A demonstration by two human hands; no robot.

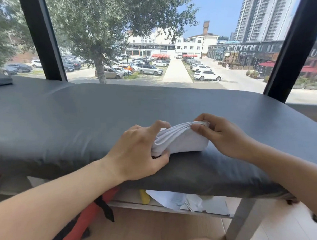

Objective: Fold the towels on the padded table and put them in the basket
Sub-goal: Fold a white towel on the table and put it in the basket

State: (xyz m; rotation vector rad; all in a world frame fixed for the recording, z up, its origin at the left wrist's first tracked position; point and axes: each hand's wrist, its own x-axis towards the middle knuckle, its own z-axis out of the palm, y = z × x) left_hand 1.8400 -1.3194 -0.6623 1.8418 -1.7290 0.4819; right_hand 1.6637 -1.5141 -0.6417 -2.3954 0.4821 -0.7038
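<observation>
A white towel [181, 139], folded into a small thick bundle, rests on the dark grey padded table [82, 113] near its front edge. My left hand [137, 153] grips the bundle's left end, thumb below and fingers over the top. My right hand [221, 133] pinches the stacked layers at the upper right corner. No basket is in view.
A shelf under the table holds white papers [189, 201] and a yellow object [144, 196]. A red and black object [89, 217] leans at the lower left. A large window with black frames stands right behind the table. A dark cushion [0, 79] lies at the far left.
</observation>
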